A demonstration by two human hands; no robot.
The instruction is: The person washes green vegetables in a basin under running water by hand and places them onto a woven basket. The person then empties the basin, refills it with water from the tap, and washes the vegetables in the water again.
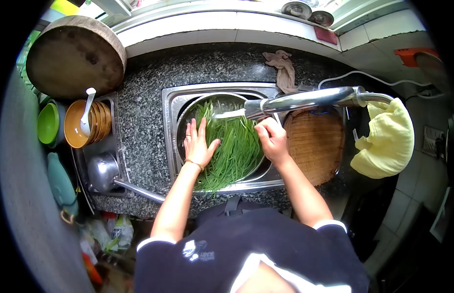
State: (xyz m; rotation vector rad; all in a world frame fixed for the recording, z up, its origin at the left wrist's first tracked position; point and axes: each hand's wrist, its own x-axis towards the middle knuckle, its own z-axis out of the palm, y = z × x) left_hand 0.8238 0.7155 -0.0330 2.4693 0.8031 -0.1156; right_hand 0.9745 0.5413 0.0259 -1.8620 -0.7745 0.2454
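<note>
Long green stalks (234,151) fill a metal basin (181,128) that sits in the left bowl of a steel sink (169,105). My left hand (198,144) lies on the left side of the stalks with its fingers spread. At the basin's right edge, my right hand (273,140) is closed in a fist beside the stalks, and what it grips, if anything, is hidden. Water runs from the faucet (310,99) into the basin, above and between my hands.
A round wicker tray (315,146) covers the right bowl. Stacked orange bowls (75,124) and a metal ladle (102,172) stand at left, below a thick round board (75,58). A yellow cloth (390,141) hangs on the faucet's right end; a rag (284,71) lies behind.
</note>
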